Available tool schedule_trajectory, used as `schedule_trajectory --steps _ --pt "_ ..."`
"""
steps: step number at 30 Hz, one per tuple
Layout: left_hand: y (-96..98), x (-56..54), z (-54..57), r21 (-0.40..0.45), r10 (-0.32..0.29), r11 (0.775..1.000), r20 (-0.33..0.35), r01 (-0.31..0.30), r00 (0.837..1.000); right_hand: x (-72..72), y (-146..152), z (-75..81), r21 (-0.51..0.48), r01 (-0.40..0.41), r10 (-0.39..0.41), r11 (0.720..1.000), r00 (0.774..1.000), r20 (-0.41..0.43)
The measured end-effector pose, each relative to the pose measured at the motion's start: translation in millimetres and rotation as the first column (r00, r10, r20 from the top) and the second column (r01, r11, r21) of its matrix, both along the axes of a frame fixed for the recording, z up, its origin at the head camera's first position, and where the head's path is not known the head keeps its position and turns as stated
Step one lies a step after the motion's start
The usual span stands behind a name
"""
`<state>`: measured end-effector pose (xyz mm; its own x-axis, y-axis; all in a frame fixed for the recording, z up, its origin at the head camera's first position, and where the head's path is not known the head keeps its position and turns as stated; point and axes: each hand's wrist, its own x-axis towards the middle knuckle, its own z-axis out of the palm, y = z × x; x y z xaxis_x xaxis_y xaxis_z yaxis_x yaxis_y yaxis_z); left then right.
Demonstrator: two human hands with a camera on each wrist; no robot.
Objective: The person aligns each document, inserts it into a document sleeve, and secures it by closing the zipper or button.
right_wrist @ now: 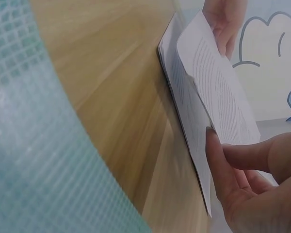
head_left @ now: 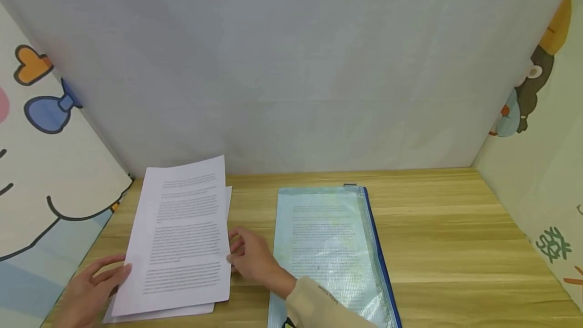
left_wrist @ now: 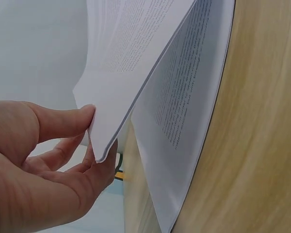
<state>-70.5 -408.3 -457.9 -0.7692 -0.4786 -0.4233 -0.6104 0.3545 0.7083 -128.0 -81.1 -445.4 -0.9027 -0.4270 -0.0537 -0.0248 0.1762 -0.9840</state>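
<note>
A thin stack of printed paper sheets (head_left: pixel 186 237) is held raised and tilted between both hands. My left hand (head_left: pixel 93 287) pinches its left edge, thumb on top and fingers beneath, as the left wrist view shows. At the opposite edge, my right hand (head_left: pixel 255 257) pinches the sheets between thumb and fingers. Beneath them, a second pile of printed paper (left_wrist: pixel 184 116) lies on the table, mostly covered in the head view. Right of the papers lies a translucent mesh zip folder (head_left: pixel 319 216) with a blue edge and a printed page showing through; my right forearm passes over it.
The wooden table (head_left: pixel 446 242) extends to the right of the folder. A pale grey wall (head_left: pixel 309 65) stands behind it. Side panels with cartoon pictures (head_left: pixel 50 166) border the table on the left and right.
</note>
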Motion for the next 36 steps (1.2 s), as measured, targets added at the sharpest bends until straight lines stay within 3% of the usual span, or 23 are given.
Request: schedule_trajectory --steps 10,20,36 --pt "14.0 -3.9 4.7 0.032 0.014 0.999 -0.055 -0.013 0.998 -4.9 19 -1.9 -0.008 -0.006 0.006 1.0 1.0 -0.021" --pt "36.6 -3.8 18.9 0.003 -0.076 0.997 -0.097 0.077 0.992 -10.8 39 -5.4 0.01 0.025 -0.025 1.0 0.998 -0.065" --pt "71.3 -7.4 29.4 0.029 -0.133 0.99 -0.138 0.138 0.981 -13.8 79 -4.6 0.003 -0.016 0.016 1.0 0.997 -0.073"
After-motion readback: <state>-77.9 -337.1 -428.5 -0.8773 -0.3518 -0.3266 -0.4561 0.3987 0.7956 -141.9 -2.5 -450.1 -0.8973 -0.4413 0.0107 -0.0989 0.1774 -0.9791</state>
